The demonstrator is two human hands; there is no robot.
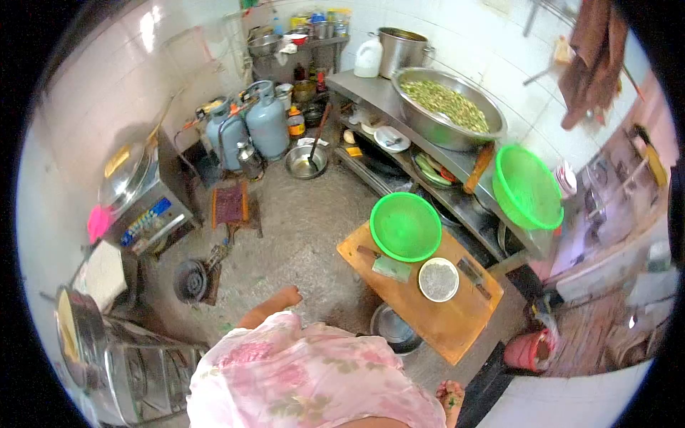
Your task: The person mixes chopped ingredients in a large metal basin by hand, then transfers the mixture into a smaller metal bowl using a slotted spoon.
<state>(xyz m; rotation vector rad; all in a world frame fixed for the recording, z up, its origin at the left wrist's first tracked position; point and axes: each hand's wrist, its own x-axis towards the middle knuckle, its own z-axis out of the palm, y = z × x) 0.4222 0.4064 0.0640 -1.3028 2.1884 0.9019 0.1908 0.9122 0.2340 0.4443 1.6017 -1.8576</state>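
My left hand (pixel 287 296) hangs over the floor left of my floral dress (pixel 307 371), its fingers curled in and nothing visible in them. At the lower right is my right hand (pixel 450 392), with curled fingers and small green bits on it; what it may hold is unclear. The nearest surface is a wooden board (pixel 428 324). On it are a green plastic basket (pixel 405 227), a white-rimmed bowl (pixel 438 279) with greyish contents, a cleaver (pixel 389 267) and another knife (pixel 474 277). A metal basin (pixel 394 329) sits partly under the board's left edge.
A steel shelf table (pixel 457 160) carries a large basin (pixel 492 135) of chopped greens, a pot (pixel 402 51), a white jug (pixel 368 55) and another green basket (pixel 526 187). Gas cylinders (pixel 268 123), a floor burner (pixel 193 280), a pan (pixel 306 162) and a red bucket (pixel 524 352) stand around.
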